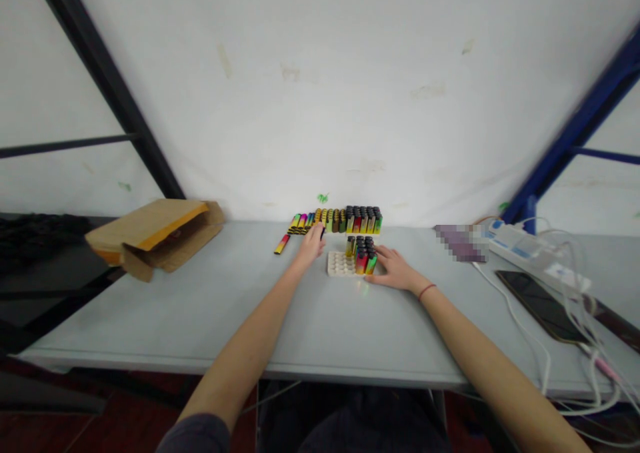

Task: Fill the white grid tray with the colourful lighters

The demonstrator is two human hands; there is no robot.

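Pinching lighter (323,233) in left hand (310,246); right hand (395,269) touching white tray (340,264); labels (361,263) unreadable.

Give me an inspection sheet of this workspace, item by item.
Surface: pale grey table, scuff-free where visible.
Lighters: disposable lighters in a row at the back; others stand in a white tray; one loose lighter lies flat.
Clutter: open cardboard box at left; phone and a pixelated object at right.
Hands: left hand seems to pinch a dark lighter; right hand has its fingers against the tray's lighters.
Cables: white cables by a power strip, trailing over the table edge.
Surroundings: white wall, black frame, blue frame.
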